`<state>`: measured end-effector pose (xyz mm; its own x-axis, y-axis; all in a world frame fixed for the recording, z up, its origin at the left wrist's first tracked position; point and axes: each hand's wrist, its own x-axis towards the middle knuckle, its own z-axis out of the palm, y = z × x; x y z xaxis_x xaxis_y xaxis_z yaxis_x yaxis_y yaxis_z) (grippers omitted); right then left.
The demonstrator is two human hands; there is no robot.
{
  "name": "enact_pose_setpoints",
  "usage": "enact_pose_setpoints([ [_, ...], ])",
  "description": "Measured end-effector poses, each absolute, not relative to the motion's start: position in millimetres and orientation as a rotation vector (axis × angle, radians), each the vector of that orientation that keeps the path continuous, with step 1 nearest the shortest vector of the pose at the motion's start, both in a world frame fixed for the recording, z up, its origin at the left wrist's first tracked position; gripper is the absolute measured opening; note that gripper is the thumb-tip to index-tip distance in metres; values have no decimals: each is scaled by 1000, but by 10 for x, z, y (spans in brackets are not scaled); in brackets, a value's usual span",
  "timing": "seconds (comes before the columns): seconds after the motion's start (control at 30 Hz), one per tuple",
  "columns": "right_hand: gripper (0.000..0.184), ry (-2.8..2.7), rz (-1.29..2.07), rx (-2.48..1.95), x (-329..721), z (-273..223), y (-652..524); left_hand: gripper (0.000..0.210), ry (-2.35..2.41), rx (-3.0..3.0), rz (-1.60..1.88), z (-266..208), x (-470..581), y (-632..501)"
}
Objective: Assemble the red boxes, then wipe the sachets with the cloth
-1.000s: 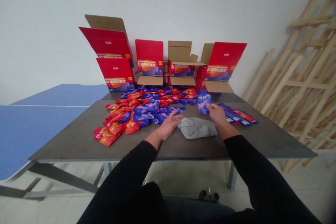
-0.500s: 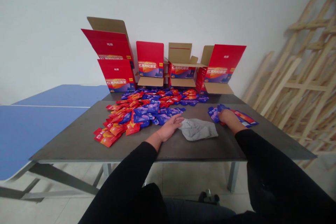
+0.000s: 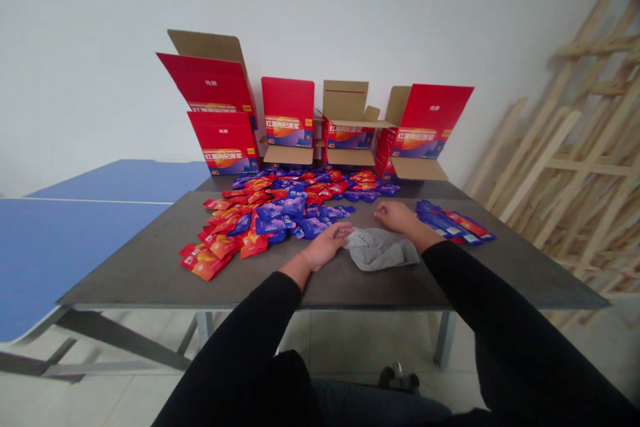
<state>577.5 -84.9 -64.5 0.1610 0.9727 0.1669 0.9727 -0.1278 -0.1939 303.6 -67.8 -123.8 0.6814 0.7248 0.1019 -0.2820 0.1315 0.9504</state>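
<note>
My left hand (image 3: 327,247) rests on the dark table, fingers stretched out and loosely apart, its fingertips against the left edge of a crumpled grey cloth (image 3: 383,251). No sachet shows in it. Just behind the cloth, my right hand (image 3: 397,216) is over the tabletop with its fingers curled in and nothing visible in them. Left of it spreads a heap of purple sachets (image 3: 283,207) and red sachets (image 3: 220,240). To its right lies an overlapping row of purple and red sachets (image 3: 455,221), apart from the hand.
Open red cartons (image 3: 287,113) stand along the back of the table (image 3: 280,287), against the wall. A blue table-tennis table (image 3: 90,240) adjoins on the left. Wooden frames (image 3: 575,153) lean at the right.
My right hand has left the sachet row and moved left, to behind the cloth. The purple sachet that jutted out at the row's left is no longer there. My left hand has hardly moved.
</note>
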Motion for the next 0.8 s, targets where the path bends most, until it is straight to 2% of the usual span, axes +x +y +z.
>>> enact_pose_setpoints([
  [0.1, 20, -1931, 237, -1936, 5428, -692, -579, 35, 476, 1287, 772, -1212, 3027, -706],
  [0.23, 37, -1987, 619, -1580, 5097, -801, -282, 21, 562, 1366, 775, -1196, 3021, -735],
  [0.37, 51, -2171, 619, -1360, 4932, -911, -64, 12, 548, 1375, 768, -1185, 3018, -751],
  [0.63, 34, -2304, 421, -1472, 4785, -947, 12, 15, 584, 1430, 751, -1173, 3016, -753],
  [0.8, 17, -2256, 622, -1340, 4861, -777, -138, 17, 591, 1433, 744, -1191, 3017, -741],
])
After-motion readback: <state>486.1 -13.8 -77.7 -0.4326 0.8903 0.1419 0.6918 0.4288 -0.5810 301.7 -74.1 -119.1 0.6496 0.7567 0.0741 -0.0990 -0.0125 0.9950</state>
